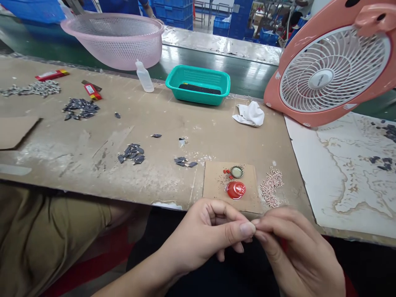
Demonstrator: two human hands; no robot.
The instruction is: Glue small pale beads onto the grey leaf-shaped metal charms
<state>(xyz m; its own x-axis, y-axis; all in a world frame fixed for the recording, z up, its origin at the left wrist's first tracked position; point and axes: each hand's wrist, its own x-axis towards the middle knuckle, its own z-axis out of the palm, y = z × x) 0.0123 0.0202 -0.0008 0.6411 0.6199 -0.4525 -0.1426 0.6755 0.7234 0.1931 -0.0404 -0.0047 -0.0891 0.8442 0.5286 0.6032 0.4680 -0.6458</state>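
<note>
My left hand (pixel 213 235) and my right hand (pixel 300 247) meet fingertip to fingertip just off the table's front edge. Both pinch at the same spot; whatever lies between the fingertips is hidden. Beyond them a small cardboard square (pixel 213 189) carries a glossy red cap-like disc (pixel 236 190), a crimped bottle cap (pixel 236 172) with pale stuff inside, and a few red bits (pixel 227 171). Right of the square lies a heap of tiny pinkish beads (pixel 272 186). To its left are small dark leaf-shaped pieces (pixel 185 162) with pale tips.
More dark pieces lie in piles (pixel 132 154) farther left. Behind stand a green basket (pixel 198 99), a squeeze bottle (pixel 144 77), a crumpled white cloth (pixel 250 114) and a large pink basket (pixel 120 45). An orange fan (pixel 321 78) leans at the right. Another person's leg (pixel 55 231) is at left.
</note>
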